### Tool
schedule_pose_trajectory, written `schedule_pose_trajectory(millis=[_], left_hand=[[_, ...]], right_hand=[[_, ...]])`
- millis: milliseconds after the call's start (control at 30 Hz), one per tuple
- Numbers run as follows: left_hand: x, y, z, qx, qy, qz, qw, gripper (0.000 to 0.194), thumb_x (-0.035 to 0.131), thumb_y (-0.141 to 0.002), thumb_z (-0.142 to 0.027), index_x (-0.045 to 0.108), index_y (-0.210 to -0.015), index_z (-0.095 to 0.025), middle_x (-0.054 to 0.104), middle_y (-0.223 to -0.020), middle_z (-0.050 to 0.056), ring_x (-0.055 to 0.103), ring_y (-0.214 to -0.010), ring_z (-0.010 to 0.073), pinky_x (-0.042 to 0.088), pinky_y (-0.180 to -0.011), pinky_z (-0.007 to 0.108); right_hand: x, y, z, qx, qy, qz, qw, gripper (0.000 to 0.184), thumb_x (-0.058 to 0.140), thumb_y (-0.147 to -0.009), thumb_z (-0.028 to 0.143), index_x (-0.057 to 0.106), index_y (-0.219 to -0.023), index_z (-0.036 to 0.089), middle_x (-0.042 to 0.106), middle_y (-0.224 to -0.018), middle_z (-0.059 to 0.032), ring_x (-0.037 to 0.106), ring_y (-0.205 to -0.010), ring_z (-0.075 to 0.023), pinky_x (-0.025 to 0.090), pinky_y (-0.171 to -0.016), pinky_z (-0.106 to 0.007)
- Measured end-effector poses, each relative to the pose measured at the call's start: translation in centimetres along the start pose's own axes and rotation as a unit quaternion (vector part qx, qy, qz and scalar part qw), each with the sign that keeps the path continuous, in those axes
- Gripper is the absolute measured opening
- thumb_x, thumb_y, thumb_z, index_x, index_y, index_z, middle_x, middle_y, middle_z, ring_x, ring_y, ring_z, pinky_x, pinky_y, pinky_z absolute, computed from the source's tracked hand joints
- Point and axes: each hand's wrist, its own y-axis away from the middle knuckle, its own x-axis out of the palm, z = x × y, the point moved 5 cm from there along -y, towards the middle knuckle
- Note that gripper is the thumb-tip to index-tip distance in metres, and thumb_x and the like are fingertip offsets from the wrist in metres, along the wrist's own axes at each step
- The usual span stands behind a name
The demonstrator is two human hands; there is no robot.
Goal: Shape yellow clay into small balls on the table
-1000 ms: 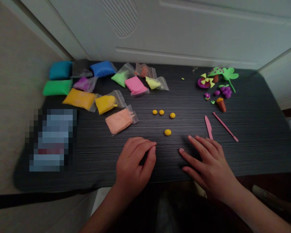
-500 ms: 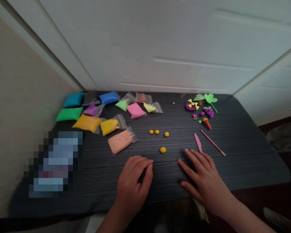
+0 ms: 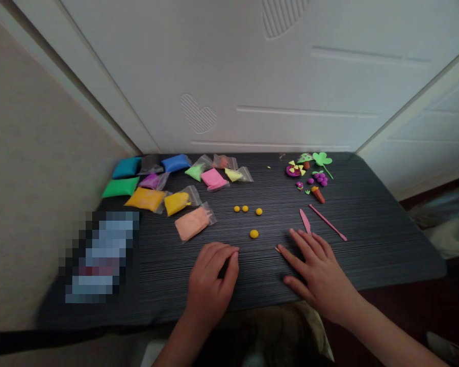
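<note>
My left hand [image 3: 213,278] rests near the table's front edge, thumb and forefinger tips pinched together. Whatever lies between those tips is too small to make out. My right hand [image 3: 316,267] is spread open, palm down on the table, its forefinger tip touching a tiny pale sliver [image 3: 277,248]. Beyond the hands lies a yellow clay ball [image 3: 254,234]. Behind it sit three smaller ones: a right yellow ball [image 3: 259,211], a middle yellow ball [image 3: 245,208] and a left yellow ball [image 3: 236,209]. The pink plastic knife [image 3: 305,220] lies just past my right fingers, partly covered by them.
A pink modelling stick [image 3: 328,222] lies right of the knife. Small clay figures, including purple grapes [image 3: 321,178] and a green clover [image 3: 322,159], stand at the back right. Several clay bags, such as a peach bag [image 3: 192,223], fill the left, near a blurred-out object [image 3: 103,255].
The head view has shifted, so the table's things appear slightly moved. My hands keep nearly the same poses; more of the pale sliver shows at my right forefinger tip.
</note>
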Motion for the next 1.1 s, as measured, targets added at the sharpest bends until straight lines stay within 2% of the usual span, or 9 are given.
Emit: schedule_pose_trajectory(millis=[67,200,333,467,600,767,900,967,1100], left_hand=[[0.1,0.0,0.0,0.001,0.001,-0.001,1.000,0.013,0.054,-0.077,-0.010,0.059,-0.086,-0.018,0.061,-0.083,0.003,0.055,-0.083,0.0152,0.045,-0.078,0.032],[0.3,-0.1,0.1,0.001,-0.006,0.004,1.000,0.013,0.053,-0.078,-0.010,0.059,-0.087,-0.018,0.061,-0.084,0.002,0.054,-0.083,0.0147,0.045,-0.078,0.031],[0.2,-0.1,-0.1,0.013,-0.012,-0.001,1.000,0.013,0.055,-0.077,-0.010,0.059,-0.086,-0.018,0.062,-0.083,0.002,0.055,-0.083,0.0149,0.045,-0.078,0.031],[0.3,-0.1,-0.2,0.022,-0.019,-0.001,1.000,0.013,0.054,-0.077,-0.010,0.059,-0.087,-0.017,0.062,-0.083,0.003,0.055,-0.083,0.0154,0.045,-0.077,0.032],[0.5,-0.2,-0.2,0.027,-0.032,0.004,0.999,0.013,0.054,-0.077,-0.011,0.059,-0.087,-0.018,0.062,-0.084,0.003,0.055,-0.083,0.0157,0.045,-0.078,0.032],[0.4,-0.1,-0.3,0.032,-0.038,0.009,0.999,0.014,0.054,-0.077,-0.012,0.059,-0.089,-0.019,0.062,-0.085,0.003,0.055,-0.084,0.0165,0.046,-0.078,0.034],[0.6,0.1,-0.5,0.049,-0.049,0.015,0.998,0.016,0.054,-0.077,-0.012,0.059,-0.091,-0.018,0.062,-0.086,0.004,0.055,-0.084,0.0167,0.045,-0.080,0.034],[1.1,-0.1,-1.1,0.066,-0.059,0.032,0.996,0.017,0.053,-0.078,-0.013,0.060,-0.093,-0.018,0.063,-0.087,0.004,0.054,-0.085,0.0171,0.045,-0.081,0.035],[3.1,-1.2,-3.1,0.105,-0.108,0.134,0.979,0.022,0.050,-0.081,-0.018,0.060,-0.100,-0.021,0.064,-0.093,0.004,0.050,-0.090,0.0197,0.041,-0.081,0.038]], right_hand=[[-0.1,0.0,-0.1,0.010,-0.003,-0.005,1.000,0.053,0.042,-0.083,0.050,0.036,-0.132,0.031,0.021,-0.145,-0.0130,0.020,-0.131,-0.0309,0.020,-0.100,-0.054],[0.0,-0.1,0.4,-0.031,-0.013,0.004,0.999,0.053,0.041,-0.083,0.051,0.033,-0.132,0.033,0.022,-0.145,-0.0113,0.021,-0.131,-0.0290,0.019,-0.101,-0.053],[-0.1,-0.1,-0.1,0.018,-0.012,-0.013,1.000,0.053,0.038,-0.083,0.052,0.036,-0.131,0.031,0.022,-0.144,-0.0132,0.019,-0.131,-0.0301,0.019,-0.101,-0.053],[0.0,0.0,0.3,-0.019,-0.023,-0.003,1.000,0.053,0.038,-0.083,0.053,0.034,-0.132,0.034,0.022,-0.145,-0.0107,0.020,-0.131,-0.0284,0.018,-0.102,-0.052],[-0.2,0.0,-0.1,0.020,-0.020,-0.026,0.999,0.053,0.040,-0.083,0.052,0.037,-0.131,0.031,0.021,-0.145,-0.0131,0.020,-0.131,-0.0306,0.020,-0.100,-0.054],[-0.3,-0.1,0.6,-0.026,-0.040,-0.017,0.999,0.051,0.044,-0.082,0.050,0.038,-0.130,0.033,0.023,-0.144,-0.0121,0.023,-0.130,-0.0304,0.020,-0.100,-0.055],[-1.2,0.3,-0.8,0.009,-0.059,-0.073,0.996,0.049,0.049,-0.082,0.042,0.041,-0.128,0.030,0.024,-0.143,-0.0119,0.025,-0.128,-0.0311,0.025,-0.098,-0.053],[-1.7,0.7,-2.1,0.046,-0.090,-0.117,0.988,0.045,0.048,-0.083,0.038,0.045,-0.126,0.027,0.033,-0.139,-0.0106,0.032,-0.125,-0.0285,0.030,-0.097,-0.050],[-1.5,1.3,-4.9,0.209,-0.159,-0.195,0.945,0.028,0.049,-0.083,0.037,0.059,-0.103,0.021,0.059,-0.107,-0.0078,0.054,-0.099,-0.0212,0.042,-0.087,-0.038]])
